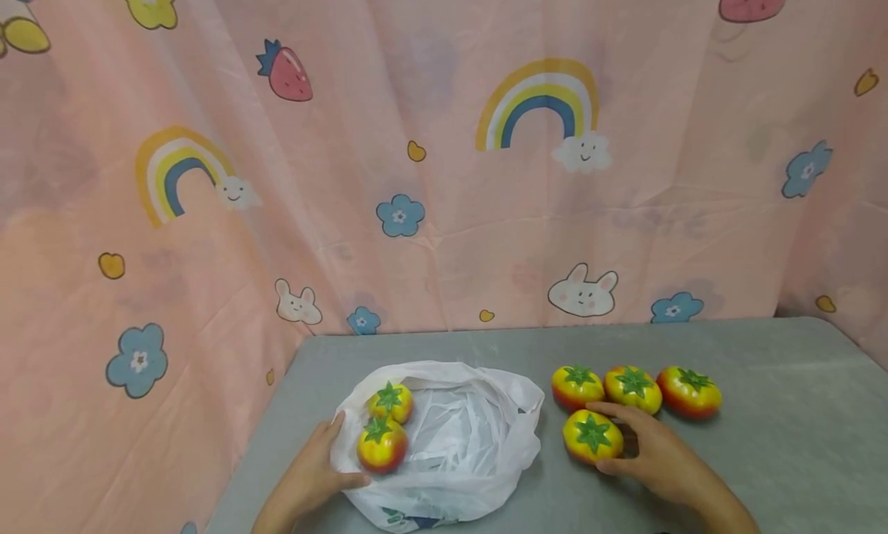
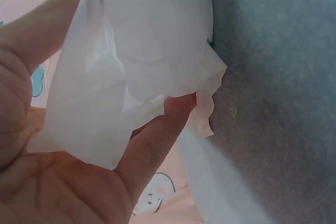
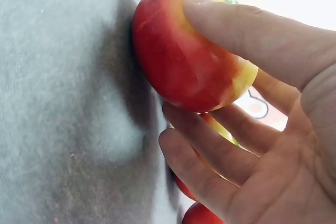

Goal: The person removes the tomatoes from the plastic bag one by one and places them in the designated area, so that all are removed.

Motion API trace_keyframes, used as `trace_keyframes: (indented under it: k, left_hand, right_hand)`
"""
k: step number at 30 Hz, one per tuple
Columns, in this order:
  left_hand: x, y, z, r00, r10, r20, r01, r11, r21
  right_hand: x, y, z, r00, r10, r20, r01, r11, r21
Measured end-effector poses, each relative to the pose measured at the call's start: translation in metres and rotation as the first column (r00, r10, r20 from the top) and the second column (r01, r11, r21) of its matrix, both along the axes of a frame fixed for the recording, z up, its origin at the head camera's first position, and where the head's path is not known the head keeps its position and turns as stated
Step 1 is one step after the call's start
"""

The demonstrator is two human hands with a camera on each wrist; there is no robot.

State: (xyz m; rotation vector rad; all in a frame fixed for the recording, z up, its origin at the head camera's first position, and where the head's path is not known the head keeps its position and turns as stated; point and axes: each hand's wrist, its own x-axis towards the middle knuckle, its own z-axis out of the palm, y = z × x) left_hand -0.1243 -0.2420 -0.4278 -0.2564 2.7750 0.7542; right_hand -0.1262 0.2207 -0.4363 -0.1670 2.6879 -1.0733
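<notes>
My left hand (image 1: 315, 468) holds the left side of a white plastic bag (image 1: 513, 472), thumb over the rim and fingers on the outer side. The bag film (image 2: 121, 51) lies between thumb and fingers in the left wrist view. Inside the open bag, at its left, sit two red-yellow tomatoes, a front one (image 1: 381, 451) and a back one (image 1: 398, 401), each with a green star-shaped leaf top. To the right of the bag, my right hand (image 1: 655, 449) grips another tomato (image 3: 184, 51) between thumb and fingers, close over the table.
Behind the right hand, three more tomatoes stand in a row: a left one (image 1: 572, 394), a middle one (image 1: 637, 395) and a right one (image 1: 694, 399). The grey table (image 1: 784, 411) ends at a pink patterned curtain (image 1: 472, 256).
</notes>
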Motion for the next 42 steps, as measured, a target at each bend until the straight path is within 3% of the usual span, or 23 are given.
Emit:
trace_keyframes:
  k: [21, 32, 38, 42]
  left_hand:
    - [0.003, 0.002, -0.003, 0.997, -0.056, -0.057, 0.058, 0.998, 0.037]
    - [-0.003, 0.005, -0.001, 1.0, -0.026, -0.018, 0.026, 0.999, 0.018]
    - [-0.002, 0.003, 0.001, 0.999, -0.04, -0.034, 0.041, 0.999, 0.025]
    - [0.004, -0.002, 0.002, 0.998, -0.057, -0.041, 0.058, 0.998, 0.024]
  right_hand:
    - [0.0, 0.009, -0.006, 0.998, -0.033, 0.055, 0.034, 0.999, -0.011]
    - [-0.002, 0.013, -0.003, 0.998, -0.02, 0.056, 0.021, 1.0, -0.011]
    - [-0.001, 0.019, -0.004, 1.0, 0.009, 0.003, -0.009, 0.998, -0.056]
    - [0.002, 0.017, 0.002, 1.0, 0.004, -0.011, -0.004, 1.0, -0.005]
